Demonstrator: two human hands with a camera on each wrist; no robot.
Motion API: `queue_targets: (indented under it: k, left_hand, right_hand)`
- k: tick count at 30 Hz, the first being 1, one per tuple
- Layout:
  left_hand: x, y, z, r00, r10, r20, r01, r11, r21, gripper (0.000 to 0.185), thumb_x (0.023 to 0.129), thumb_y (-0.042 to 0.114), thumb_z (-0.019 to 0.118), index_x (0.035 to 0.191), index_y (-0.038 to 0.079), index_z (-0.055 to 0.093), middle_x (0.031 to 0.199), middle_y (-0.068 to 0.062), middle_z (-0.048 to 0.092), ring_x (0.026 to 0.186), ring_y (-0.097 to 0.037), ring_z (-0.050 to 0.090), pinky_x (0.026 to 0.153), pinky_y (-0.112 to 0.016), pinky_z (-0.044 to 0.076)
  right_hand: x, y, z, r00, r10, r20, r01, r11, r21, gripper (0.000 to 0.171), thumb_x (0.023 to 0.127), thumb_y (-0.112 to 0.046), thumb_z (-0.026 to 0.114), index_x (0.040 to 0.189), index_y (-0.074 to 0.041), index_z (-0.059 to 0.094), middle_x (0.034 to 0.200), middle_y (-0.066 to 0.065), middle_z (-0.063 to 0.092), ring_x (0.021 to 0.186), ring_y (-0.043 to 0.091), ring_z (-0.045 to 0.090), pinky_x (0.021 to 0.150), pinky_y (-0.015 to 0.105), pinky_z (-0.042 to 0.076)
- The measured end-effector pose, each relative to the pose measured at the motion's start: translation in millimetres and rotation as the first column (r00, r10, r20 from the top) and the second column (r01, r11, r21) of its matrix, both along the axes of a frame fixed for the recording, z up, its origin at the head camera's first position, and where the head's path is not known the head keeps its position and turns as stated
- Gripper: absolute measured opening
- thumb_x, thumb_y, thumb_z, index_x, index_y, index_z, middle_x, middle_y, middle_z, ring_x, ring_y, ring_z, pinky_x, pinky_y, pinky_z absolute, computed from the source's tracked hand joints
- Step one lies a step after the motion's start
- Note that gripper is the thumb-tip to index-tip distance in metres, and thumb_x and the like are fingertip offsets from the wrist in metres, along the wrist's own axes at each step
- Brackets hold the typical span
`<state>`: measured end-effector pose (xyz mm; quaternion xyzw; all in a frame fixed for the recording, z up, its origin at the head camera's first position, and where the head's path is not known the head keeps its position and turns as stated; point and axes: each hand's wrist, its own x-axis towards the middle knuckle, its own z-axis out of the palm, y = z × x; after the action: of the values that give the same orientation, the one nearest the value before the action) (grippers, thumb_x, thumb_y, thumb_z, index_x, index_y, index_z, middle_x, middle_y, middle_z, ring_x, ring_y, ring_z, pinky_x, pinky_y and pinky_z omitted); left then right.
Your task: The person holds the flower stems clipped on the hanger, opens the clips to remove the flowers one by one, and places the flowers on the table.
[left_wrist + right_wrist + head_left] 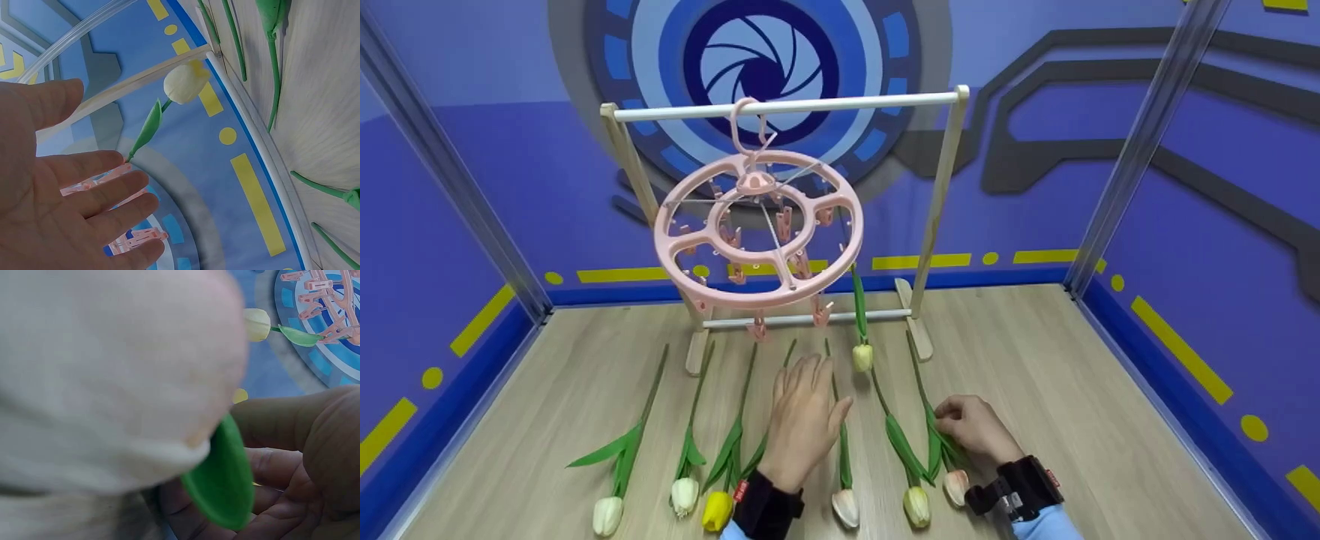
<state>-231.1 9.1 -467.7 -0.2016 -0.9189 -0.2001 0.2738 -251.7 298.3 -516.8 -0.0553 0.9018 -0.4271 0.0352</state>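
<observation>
The right hand (971,427) lay on the wooden floor in front of the wooden rack (937,217), its fingers curled around the stem and leaves of a pink-white tulip (956,486), the rightmost in the row of flowers laid out before the rack. That tulip lay flat, its long axis running from the rack toward the person, the bloom pointing at the person and the stem end pointing back at the rack's right foot. In the right wrist view the bloom filled most of the picture as a pale blur, with a green leaf (222,481) against the palm. The left hand (802,424) hovered flat and empty, fingers straight and spread, above the middle of the row, its fingertips pointing at the rack. A pink round peg hanger (757,229) hung by its hook from the rack's top bar, and one cream tulip (862,356) dangled from a peg at its right rim, head down, stem upright. Left of the left hand lay a yellow tulip (716,510) and two white ones, all lying the same way.
</observation>
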Motion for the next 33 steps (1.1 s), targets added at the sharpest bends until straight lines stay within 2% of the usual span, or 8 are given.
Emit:
queue_targets:
  k: [10,18,21,26,33]
  left_hand:
    - [-0.6,0.1,1.2,1.0,-0.001,0.018,0.001,1.0,0.02,0.056,0.095,0.03,0.076,0.138,-0.002,0.058,0.139,-0.025,0.058,0.133,-0.042,0.052,0.11,-0.065,0.036]
    - [-0.8,-1.6,1.7,1.0,0.004,0.01,-0.004,1.0,0.02,0.058,0.094,0.029,0.077,0.138,-0.003,0.059,0.138,-0.024,0.059,0.132,-0.042,0.053,0.109,-0.064,0.037]
    - [-0.8,-2.1,2.2,1.0,0.001,0.011,-0.002,1.0,0.024,0.058,0.094,0.029,0.078,0.138,-0.004,0.058,0.137,-0.024,0.059,0.132,-0.041,0.053,0.109,-0.063,0.037]
    - [-0.5,-3.1,3.8,1.0,-0.003,0.03,0.002,0.999,0.032,0.058,0.094,0.028,0.078,0.139,-0.004,0.058,0.136,-0.024,0.06,0.132,-0.04,0.053,0.11,-0.061,0.037]
    - [-0.4,-4.5,8.4,0.994,-0.033,0.104,0.025,0.997,0.08,0.058,0.097,0.027,0.074,0.141,-0.005,0.056,0.14,-0.025,0.058,0.134,-0.042,0.052,0.109,-0.062,0.039]
  right_hand:
    - [2.7,7.5,7.5,0.992,0.071,0.106,-0.062,0.994,-0.092,0.027,0.092,-0.004,0.07,0.115,0.009,0.068,0.093,0.009,0.069,0.073,0.017,0.061,0.063,0.032,0.051]
    - [5.8,15.6,15.3,0.98,0.089,0.177,-0.053,0.979,-0.197,0.031,0.096,-0.005,0.065,0.121,0.014,0.062,0.096,0.012,0.067,0.069,0.018,0.06,0.06,0.032,0.052]
    - [6.4,17.3,18.3,0.98,0.096,0.174,-0.058,0.976,-0.209,0.032,0.097,-0.004,0.063,0.123,0.015,0.061,0.094,0.013,0.067,0.067,0.018,0.06,0.059,0.031,0.05]
    - [8.2,20.6,23.6,0.985,0.132,0.114,-0.11,0.978,-0.178,0.035,0.096,-0.005,0.063,0.124,0.016,0.06,0.096,0.014,0.068,0.067,0.021,0.062,0.059,0.033,0.051]
    - [11.3,21.6,32.8,0.978,0.185,0.1,-0.164,0.969,-0.184,0.036,0.097,-0.006,0.063,0.125,0.017,0.06,0.099,0.015,0.068,0.07,0.025,0.065,0.063,0.04,0.055]
